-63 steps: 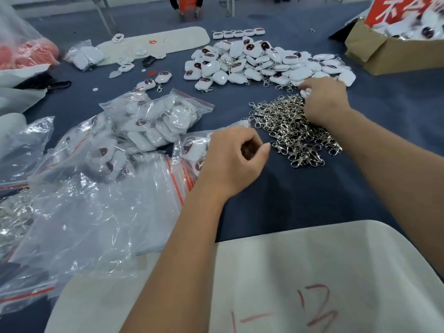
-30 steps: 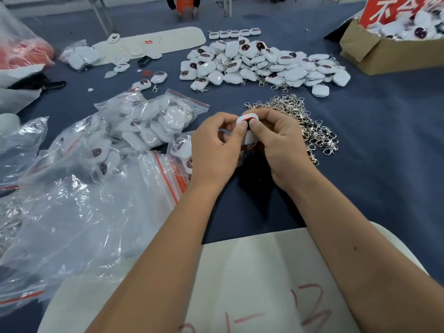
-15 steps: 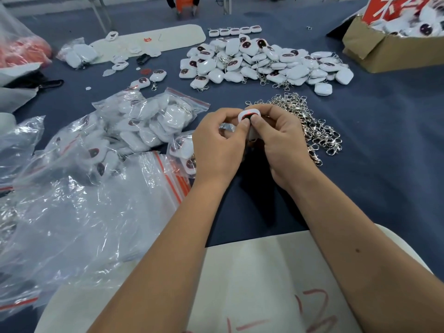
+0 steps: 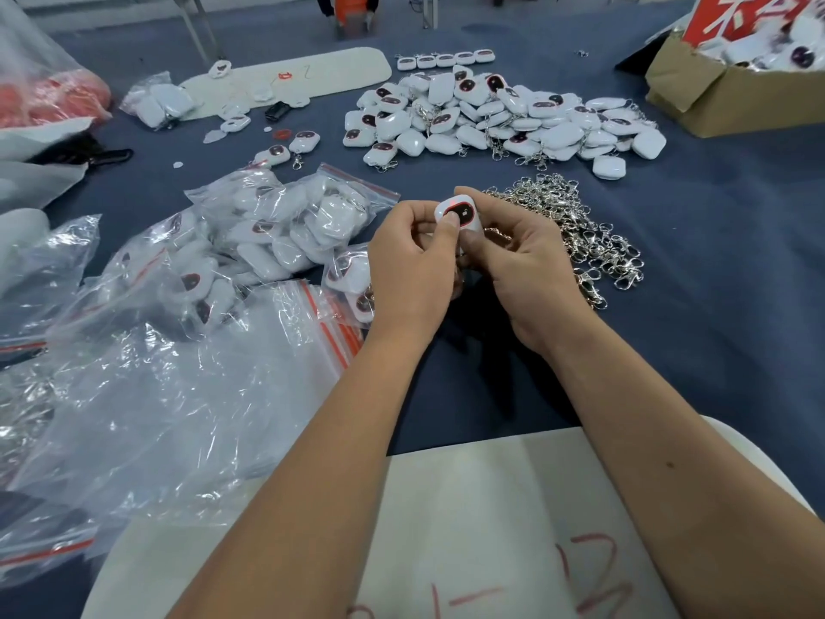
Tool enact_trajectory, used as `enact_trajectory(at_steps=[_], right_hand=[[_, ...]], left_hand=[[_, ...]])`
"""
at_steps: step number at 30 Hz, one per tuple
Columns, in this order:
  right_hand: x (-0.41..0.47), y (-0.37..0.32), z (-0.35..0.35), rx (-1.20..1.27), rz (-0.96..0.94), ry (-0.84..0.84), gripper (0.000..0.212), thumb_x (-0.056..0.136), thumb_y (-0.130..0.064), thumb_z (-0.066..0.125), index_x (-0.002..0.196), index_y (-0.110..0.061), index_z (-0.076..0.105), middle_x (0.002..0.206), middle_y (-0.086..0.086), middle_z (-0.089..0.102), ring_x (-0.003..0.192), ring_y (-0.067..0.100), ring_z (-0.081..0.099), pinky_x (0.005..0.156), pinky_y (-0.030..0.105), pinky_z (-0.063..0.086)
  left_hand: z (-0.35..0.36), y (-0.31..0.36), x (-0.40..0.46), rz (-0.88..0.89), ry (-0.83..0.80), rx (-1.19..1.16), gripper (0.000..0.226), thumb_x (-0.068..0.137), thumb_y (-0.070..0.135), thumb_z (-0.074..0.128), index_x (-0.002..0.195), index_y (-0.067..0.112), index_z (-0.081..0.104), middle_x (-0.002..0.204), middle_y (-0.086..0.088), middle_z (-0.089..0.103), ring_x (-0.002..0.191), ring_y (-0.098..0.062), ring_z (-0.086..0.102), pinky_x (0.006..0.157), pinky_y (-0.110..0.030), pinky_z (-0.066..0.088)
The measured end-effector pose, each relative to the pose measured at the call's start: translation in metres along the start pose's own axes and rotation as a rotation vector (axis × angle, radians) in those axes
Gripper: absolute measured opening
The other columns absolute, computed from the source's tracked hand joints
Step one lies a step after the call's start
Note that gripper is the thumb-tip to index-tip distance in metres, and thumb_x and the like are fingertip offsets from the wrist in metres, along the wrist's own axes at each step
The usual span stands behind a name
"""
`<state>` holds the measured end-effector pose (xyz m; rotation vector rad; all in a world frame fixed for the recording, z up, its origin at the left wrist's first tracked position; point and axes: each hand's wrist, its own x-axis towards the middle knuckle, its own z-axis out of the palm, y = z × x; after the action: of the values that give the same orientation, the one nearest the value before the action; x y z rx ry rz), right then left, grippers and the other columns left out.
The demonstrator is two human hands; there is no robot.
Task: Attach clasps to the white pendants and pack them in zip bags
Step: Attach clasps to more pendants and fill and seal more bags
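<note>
Hands: left hand (image 4: 408, 265) and right hand (image 4: 522, 265) meet just above the near edge of the clasp pile (image 4: 576, 230), both pinching one pendant (image 4: 460, 214), dark window up, left thumb on its face.

Bags (image 4: 285, 234): filled, left of the clasp pile; flat empties (image 4: 187, 395) nearer.

Pendants, loose heap (image 4: 504, 118): beyond the clasp pile, many already clasped.

Box (image 4: 723, 98): far right of the clasp pile, more pendants inside.

Clasp for the held pendant: hidden behind fingers; cannot tell whether one is in hand.

Step, as judged: attaching. Next calls for hooking the clasp through the pendant's loop, then bagging.
</note>
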<state>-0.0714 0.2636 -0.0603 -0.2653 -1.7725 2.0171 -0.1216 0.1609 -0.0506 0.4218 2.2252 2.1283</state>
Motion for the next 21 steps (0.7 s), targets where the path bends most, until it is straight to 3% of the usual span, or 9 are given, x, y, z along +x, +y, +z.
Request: enact_trajectory(at_steps=[3, 6, 8, 12, 15, 21], right_hand=[[-0.0004, 0.0004, 0.0, 0.001, 0.006, 0.008, 0.039, 0.098, 0.004, 0.063, 0.129, -0.018, 0.069, 0.114, 0.013, 0.077, 0.102, 0.039, 0.073, 0.088, 0.047, 0.062], [0.0, -0.0011, -0.0005, 0.064, 0.025, 0.029, 0.037, 0.097, 0.003, 0.065, 0.126, -0.019, 0.072, 0.115, 0.021, 0.074, 0.1, 0.035, 0.075, 0.089, 0.051, 0.061], [0.0004, -0.0011, -0.0014, 0.088, 0.03, 0.063, 0.037, 0.095, 0.006, 0.066, 0.121, -0.019, 0.074, 0.109, 0.021, 0.074, 0.098, 0.034, 0.074, 0.089, 0.05, 0.061], [0.0017, -0.0015, -0.0029, 0.081, 0.012, 0.143, 0.034, 0.092, 0.01, 0.065, 0.117, -0.012, 0.076, 0.102, 0.012, 0.079, 0.085, 0.024, 0.071, 0.083, 0.042, 0.063], [0.0027, -0.0022, -0.0027, 0.097, -0.012, 0.186, 0.033, 0.091, 0.011, 0.067, 0.114, -0.011, 0.076, 0.091, 0.003, 0.078, 0.078, 0.015, 0.07, 0.073, 0.029, 0.06], [0.0027, -0.0054, -0.0049, 0.185, -0.048, 0.242, 0.03, 0.093, 0.009, 0.066, 0.114, -0.011, 0.074, 0.083, -0.002, 0.072, 0.077, 0.013, 0.068, 0.071, 0.023, 0.056]], left_hand=[[-0.0008, -0.0007, 0.0014, 0.012, 0.003, 0.003, 0.01, 0.096, 0.021, 0.065, 0.098, 0.011, 0.068, 0.079, -0.008, 0.068, 0.064, -0.02, 0.06, 0.063, -0.044, 0.056], [-0.0008, 0.0009, -0.0003, 0.045, -0.007, 0.009, 0.013, 0.096, 0.027, 0.065, 0.096, 0.014, 0.068, 0.084, -0.007, 0.071, 0.07, -0.023, 0.063, 0.069, -0.05, 0.058], [-0.0004, 0.0021, -0.0019, 0.092, 0.019, 0.032, 0.016, 0.098, 0.028, 0.062, 0.091, 0.015, 0.066, 0.077, 0.005, 0.07, 0.067, -0.015, 0.064, 0.069, -0.041, 0.058], [-0.0009, 0.003, -0.0012, 0.152, 0.217, 0.108, 0.012, 0.098, 0.011, 0.056, 0.089, 0.014, 0.064, 0.081, 0.004, 0.066, 0.078, -0.019, 0.064, 0.081, -0.04, 0.055], [-0.004, 0.0013, 0.0015, 0.167, 0.257, 0.218, 0.007, 0.089, 0.005, 0.061, 0.093, 0.01, 0.063, 0.088, 0.001, 0.065, 0.084, -0.017, 0.062, 0.084, -0.036, 0.053], [-0.003, -0.0018, 0.0016, 0.226, 0.146, 0.545, 0.032, 0.081, 0.032, 0.079, 0.095, 0.011, 0.06, 0.092, -0.002, 0.061, 0.089, -0.022, 0.057, 0.082, -0.036, 0.048]])
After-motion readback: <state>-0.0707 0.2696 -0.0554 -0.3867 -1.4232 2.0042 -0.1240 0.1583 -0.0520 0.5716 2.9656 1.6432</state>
